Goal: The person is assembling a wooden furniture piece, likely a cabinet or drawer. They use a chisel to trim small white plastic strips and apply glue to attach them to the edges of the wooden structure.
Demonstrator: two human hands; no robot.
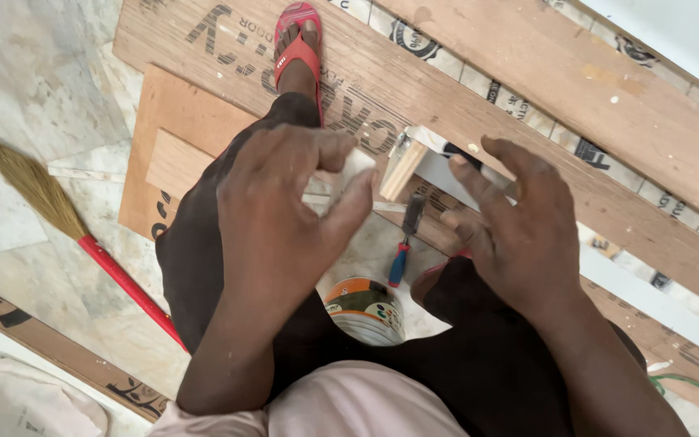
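Left hand nearest camera, fingers curled, pinching small white piece between thumb and fingertips. Right hand beside it, fingers spread and bent, holding nothing, hovering over wooden block on white strip. Below: screwdriver, round tin. Broom on floor left. Sandalled foot on plywood.

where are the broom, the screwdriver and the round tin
broom (38, 188), head view, on the straw bristles
screwdriver (399, 265), head view, on the blue and red handle
round tin (365, 311), head view, on its lid
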